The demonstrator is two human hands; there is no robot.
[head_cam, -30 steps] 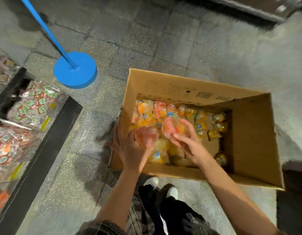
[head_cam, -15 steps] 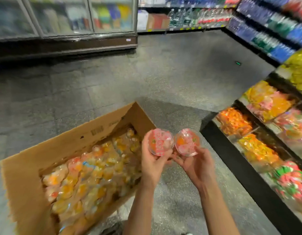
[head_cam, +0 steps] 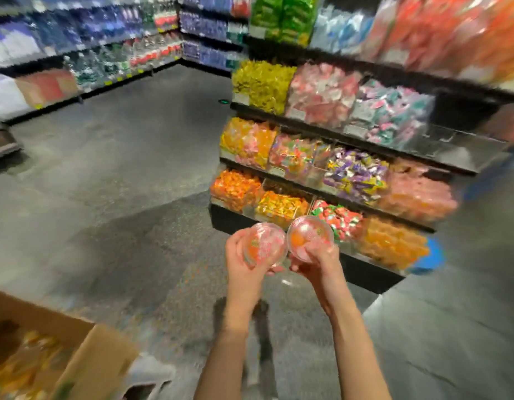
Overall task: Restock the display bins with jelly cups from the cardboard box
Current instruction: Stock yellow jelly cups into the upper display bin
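Now two cups are showing — one in each hand. The left hand (head_cam: 244, 256) is gripping the left cup (head_cam: 264, 246), fingers curling round its left side and underneath. The right hand (head_cam: 316, 262) is holding the right cup (head_cam: 309, 236) from below, fingertips lying over its lower edge. Both cups are tilting their lids toward the camera, rims almost touching, in front of the lowest bins (head_cam: 281, 207) of a three-tier rack. One box (head_cam: 85, 350) is sitting at the lower left corner, more cups blurring inside.
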